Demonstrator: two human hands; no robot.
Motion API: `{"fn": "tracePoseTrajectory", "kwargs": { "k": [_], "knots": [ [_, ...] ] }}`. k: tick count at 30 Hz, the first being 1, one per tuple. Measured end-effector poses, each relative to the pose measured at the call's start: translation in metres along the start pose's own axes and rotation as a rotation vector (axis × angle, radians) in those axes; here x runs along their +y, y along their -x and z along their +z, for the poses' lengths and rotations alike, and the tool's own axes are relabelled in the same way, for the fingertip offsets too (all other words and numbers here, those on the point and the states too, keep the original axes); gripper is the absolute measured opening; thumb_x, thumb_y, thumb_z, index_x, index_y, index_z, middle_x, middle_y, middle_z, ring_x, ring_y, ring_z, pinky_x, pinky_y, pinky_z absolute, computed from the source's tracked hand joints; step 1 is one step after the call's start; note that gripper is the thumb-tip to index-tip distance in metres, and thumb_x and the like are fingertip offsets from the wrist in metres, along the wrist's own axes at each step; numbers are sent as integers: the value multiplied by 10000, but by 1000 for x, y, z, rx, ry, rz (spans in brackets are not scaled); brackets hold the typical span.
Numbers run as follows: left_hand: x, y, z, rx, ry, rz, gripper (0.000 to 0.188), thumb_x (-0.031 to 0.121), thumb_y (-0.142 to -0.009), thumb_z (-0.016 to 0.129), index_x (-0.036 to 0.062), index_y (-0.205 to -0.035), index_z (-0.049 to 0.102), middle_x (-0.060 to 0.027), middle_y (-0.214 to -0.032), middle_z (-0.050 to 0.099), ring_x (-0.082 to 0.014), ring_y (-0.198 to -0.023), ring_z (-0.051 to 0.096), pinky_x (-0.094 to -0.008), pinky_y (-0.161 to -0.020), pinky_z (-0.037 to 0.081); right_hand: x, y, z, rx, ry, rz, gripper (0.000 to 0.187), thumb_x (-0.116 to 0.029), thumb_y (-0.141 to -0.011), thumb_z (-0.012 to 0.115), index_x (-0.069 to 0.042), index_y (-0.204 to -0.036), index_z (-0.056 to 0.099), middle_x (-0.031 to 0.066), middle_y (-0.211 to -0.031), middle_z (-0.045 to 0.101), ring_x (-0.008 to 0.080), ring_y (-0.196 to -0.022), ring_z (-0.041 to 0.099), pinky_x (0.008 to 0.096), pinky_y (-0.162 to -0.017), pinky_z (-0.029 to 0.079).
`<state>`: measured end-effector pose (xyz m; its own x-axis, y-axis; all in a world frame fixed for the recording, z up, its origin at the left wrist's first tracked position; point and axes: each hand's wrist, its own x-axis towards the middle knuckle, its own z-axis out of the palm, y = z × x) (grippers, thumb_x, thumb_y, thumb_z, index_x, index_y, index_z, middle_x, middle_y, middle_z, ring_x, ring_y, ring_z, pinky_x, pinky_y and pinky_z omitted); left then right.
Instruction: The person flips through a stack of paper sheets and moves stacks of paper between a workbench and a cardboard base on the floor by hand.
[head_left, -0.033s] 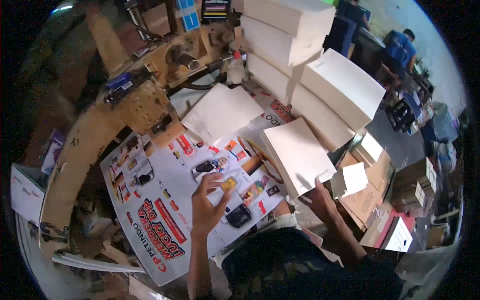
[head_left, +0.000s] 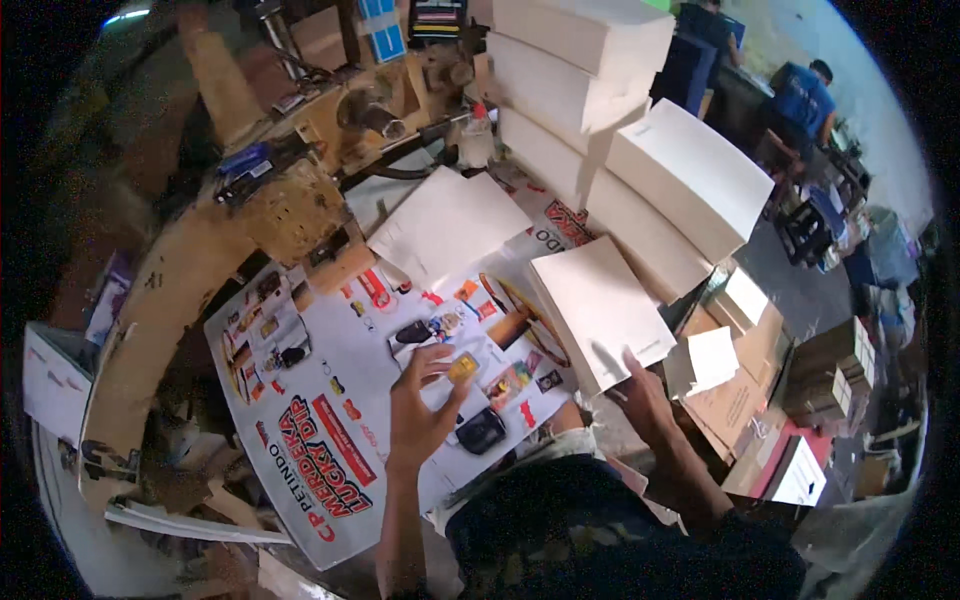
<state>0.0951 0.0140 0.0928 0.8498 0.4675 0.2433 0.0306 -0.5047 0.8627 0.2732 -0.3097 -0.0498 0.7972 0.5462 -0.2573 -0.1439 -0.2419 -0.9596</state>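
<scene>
My left hand (head_left: 422, 408) hovers over a large printed poster sheet (head_left: 285, 500), its thumb and fingers apart with nothing between them. A yellow patch beside the thumb seems to be part of the print. At the near right corner of a stack of cream-white paper (head_left: 598, 300), my right hand (head_left: 642, 400) has its thumb on top and its fingers against the edge below. How many sheets lie between them cannot be seen. Some loose white sheets (head_left: 450, 225) rest on the far part of the poster, left of the stack.
Tall blocks of white paper (head_left: 575, 80) rise behind, with another block (head_left: 690, 170) at the right. Wooden machine parts (head_left: 290, 215) and a small bottle (head_left: 476, 140) border the far left. Cardboard (head_left: 715, 400) lies at my right. A person in blue (head_left: 803, 98) is farther back.
</scene>
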Motion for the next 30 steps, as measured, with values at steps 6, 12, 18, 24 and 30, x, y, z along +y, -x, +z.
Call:
{"fn": "tracePoseTrajectory", "kwargs": {
  "k": [6, 12, 18, 24, 30],
  "knots": [
    [0, 18, -14, -53, -86, 50, 354, 103, -815, 747, 20, -1109, 568, -126, -1113, 664, -215, -968, 673, -357, -852, 551, -62, 24, 42, 285, -449, 163, 452, -176, -841, 694, -14, -1243, 565, 97, -1112, 638, 260, -1044, 612, 415, -852, 528],
    [-13, 32, -26, -14, -98, -5, 504, 169, -732, 841, 21, -1123, 559, -141, -1141, 652, -245, -1026, 651, -362, -875, 535, -100, 58, 53, 328, -382, -340, 568, -124, -831, 714, 12, -1316, 452, 152, -1221, 591, 247, -1101, 601, 385, -913, 502],
    [43, 21, -16, 437, -257, 344, 748, 205, -626, 903, 13, -1240, 523, -153, -1129, 651, -318, -995, 655, -365, -932, 494, -242, 59, 50, -91, 770, -819, 509, -160, -777, 769, -33, -1226, 565, 116, -1145, 644, 255, -1048, 631, 366, -874, 493],
    [-18, 105, -36, 344, -15, -11, 528, 166, -627, 829, 0, -1091, 639, -118, -977, 684, -251, -988, 659, -336, -911, 486, -287, 32, 118, -586, 1068, -1272, 602, -341, -855, 650, -124, -1385, 465, 106, -1199, 588, 277, -1093, 606, 455, -887, 502],
    [-8, 145, -81, 341, -98, -120, 550, 212, -867, 704, 6, -1301, 437, -161, -1234, 601, -217, -1115, 609, -364, -915, 520, -298, 17, 188, -737, 941, -1256, 614, -299, -791, 732, -128, -1341, 519, 116, -1219, 586, 303, -1101, 600, 422, -924, 502]
  ]
}}
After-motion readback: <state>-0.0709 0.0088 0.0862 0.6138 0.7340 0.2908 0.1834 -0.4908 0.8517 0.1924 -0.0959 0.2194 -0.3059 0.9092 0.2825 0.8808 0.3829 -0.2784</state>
